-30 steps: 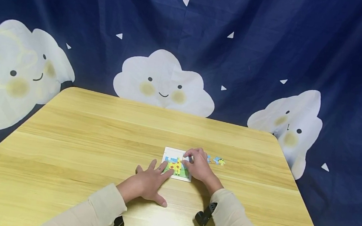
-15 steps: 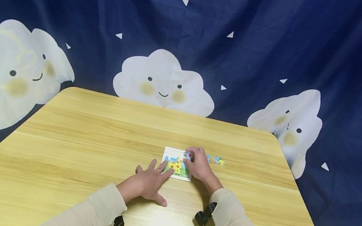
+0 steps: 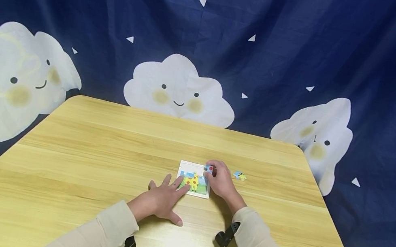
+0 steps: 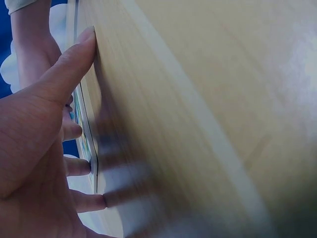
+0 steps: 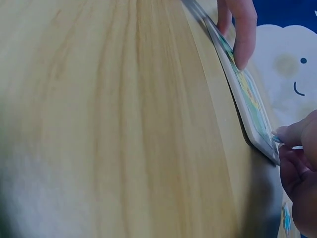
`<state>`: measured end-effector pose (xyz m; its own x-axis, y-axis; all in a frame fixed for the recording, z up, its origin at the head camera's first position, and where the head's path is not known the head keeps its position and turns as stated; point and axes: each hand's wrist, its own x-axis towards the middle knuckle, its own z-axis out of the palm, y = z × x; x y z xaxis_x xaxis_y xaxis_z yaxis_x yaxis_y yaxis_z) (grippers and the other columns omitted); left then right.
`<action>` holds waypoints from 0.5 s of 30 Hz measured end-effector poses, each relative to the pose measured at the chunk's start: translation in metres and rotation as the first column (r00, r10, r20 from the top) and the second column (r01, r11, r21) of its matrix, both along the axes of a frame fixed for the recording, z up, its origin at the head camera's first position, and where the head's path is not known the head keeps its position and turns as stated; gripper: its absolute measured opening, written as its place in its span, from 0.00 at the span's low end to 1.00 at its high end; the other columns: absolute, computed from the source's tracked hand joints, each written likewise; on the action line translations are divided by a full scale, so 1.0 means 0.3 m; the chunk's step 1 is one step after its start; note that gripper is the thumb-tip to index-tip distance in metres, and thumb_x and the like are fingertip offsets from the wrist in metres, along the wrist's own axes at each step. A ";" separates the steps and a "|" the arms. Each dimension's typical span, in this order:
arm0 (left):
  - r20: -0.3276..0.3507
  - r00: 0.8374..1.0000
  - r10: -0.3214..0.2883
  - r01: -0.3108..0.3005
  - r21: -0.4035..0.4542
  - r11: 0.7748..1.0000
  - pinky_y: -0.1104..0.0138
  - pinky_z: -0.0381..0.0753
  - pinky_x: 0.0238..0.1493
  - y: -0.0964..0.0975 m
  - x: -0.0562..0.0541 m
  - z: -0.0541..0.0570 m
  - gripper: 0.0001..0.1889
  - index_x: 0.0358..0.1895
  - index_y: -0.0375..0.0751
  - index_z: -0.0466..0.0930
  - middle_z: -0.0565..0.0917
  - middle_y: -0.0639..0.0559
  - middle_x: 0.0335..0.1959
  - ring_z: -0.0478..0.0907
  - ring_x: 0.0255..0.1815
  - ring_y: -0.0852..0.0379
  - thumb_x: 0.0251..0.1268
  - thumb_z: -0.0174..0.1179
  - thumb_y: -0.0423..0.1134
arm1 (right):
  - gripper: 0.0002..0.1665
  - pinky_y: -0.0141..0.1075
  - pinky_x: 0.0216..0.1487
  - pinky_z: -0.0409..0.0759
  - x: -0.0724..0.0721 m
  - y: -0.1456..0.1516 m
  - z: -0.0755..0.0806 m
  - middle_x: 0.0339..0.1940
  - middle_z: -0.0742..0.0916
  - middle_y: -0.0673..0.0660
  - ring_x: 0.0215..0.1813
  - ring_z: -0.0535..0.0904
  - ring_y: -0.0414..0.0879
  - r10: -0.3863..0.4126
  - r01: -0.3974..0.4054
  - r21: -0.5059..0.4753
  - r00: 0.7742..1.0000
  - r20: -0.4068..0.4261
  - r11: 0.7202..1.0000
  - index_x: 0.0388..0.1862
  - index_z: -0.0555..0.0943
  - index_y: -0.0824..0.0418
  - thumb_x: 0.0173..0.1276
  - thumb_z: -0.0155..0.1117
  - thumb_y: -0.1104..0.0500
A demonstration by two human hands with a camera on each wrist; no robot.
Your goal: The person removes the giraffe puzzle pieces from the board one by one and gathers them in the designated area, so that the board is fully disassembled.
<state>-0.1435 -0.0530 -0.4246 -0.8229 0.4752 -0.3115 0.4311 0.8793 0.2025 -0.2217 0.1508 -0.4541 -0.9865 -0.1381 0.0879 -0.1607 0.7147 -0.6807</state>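
Observation:
A small white-framed jigsaw puzzle (image 3: 190, 165) with a yellow giraffe picture lies on the table in the head view; its upper part shows white backing. My left hand (image 3: 161, 201) is spread, with fingertips resting on the puzzle's left side. At the upper right corner, my right hand (image 3: 221, 180) pinches a blue puzzle piece (image 3: 209, 168) with a red spot between thumb and index finger. The right wrist view shows this right hand (image 5: 299, 158) at the frame's (image 5: 247, 119) corner, the piece mostly hidden by the fingers. In the left wrist view, my left hand (image 4: 34, 148) has its thumb held apart.
Loose blue and yellow puzzle pieces (image 3: 239, 176) lie on the wooden table (image 3: 107, 150) right of my right hand. A dark blue curtain (image 3: 282, 59) with white clouds hangs behind the table. Black wrist cameras (image 3: 222, 238) sit below the sleeves.
My right hand has shifted slightly right with the pinched piece, hidden by the fingers at first and now visible at the corner. The hand now covers a loose piece beside it. My left hand stays put.

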 end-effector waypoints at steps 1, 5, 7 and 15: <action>0.000 1.000 -0.001 0.001 0.001 1.000 0.31 0.62 0.51 0.000 0.000 0.000 0.55 0.74 0.55 0.53 0.51 0.46 0.76 0.50 0.73 0.34 0.39 0.62 0.73 | 0.18 0.40 0.45 0.74 -0.001 0.006 0.001 0.43 0.79 0.57 0.41 0.74 0.47 0.000 0.000 -0.001 1.000 -0.009 1.000 0.51 0.79 0.59 0.61 0.65 0.65; 0.001 1.000 -0.001 0.001 0.006 1.000 0.30 0.61 0.51 0.000 0.001 0.000 0.56 0.74 0.55 0.53 0.51 0.46 0.76 0.50 0.73 0.34 0.38 0.63 0.73 | 0.17 0.39 0.42 0.75 -0.003 0.034 0.009 0.43 0.80 0.58 0.40 0.76 0.47 -0.011 0.011 -0.016 0.999 -0.045 1.000 0.51 0.79 0.62 0.61 0.64 0.66; 0.002 1.000 -0.001 0.001 0.009 1.000 0.30 0.61 0.51 -0.001 0.001 0.000 0.56 0.74 0.55 0.53 0.51 0.46 0.76 0.50 0.73 0.34 0.38 0.63 0.73 | 0.17 0.38 0.41 0.75 -0.004 0.052 0.015 0.42 0.80 0.59 0.40 0.77 0.48 -0.020 0.018 -0.025 0.998 -0.067 1.000 0.51 0.79 0.63 0.61 0.62 0.67; 0.001 1.000 0.001 -0.001 0.020 1.000 0.31 0.60 0.52 -0.002 0.003 0.000 0.55 0.73 0.55 0.53 0.51 0.46 0.76 0.50 0.73 0.34 0.38 0.64 0.72 | 0.18 0.35 0.36 0.77 0.000 0.142 0.031 0.43 0.80 0.62 0.40 0.78 0.50 -0.069 0.066 -0.056 0.996 -0.061 0.996 0.54 0.77 0.66 0.65 0.58 0.67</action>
